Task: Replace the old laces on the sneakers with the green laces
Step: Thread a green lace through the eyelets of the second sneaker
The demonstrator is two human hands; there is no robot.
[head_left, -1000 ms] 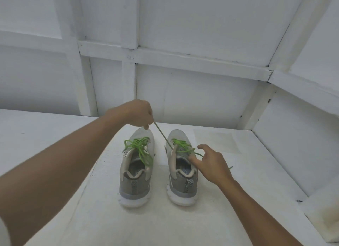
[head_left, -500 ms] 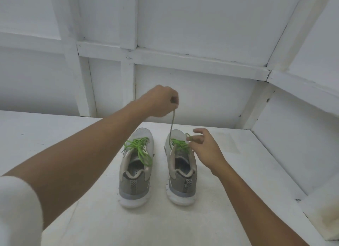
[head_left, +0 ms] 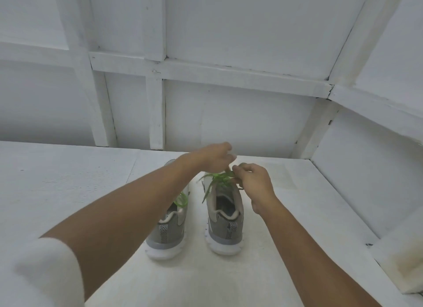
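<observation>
Two grey sneakers with white soles stand side by side, heels toward me. The left sneaker is partly hidden by my left forearm; a loop of its green lace shows. The right sneaker has a green lace bunched over its tongue, one strand hanging down its left side. My left hand reaches across above the right sneaker's toe, fingers pinched on the lace. My right hand is at the same spot, fingers closed on the lace.
The sneakers rest on a white painted surface. A white panelled wall rises close behind them, and a white side wall closes the right. A white sleeve covers my upper left arm.
My left hand has dropped from high above the right sneaker down to its laces. My right hand has closed on the lace. The taut strand now hangs slack.
</observation>
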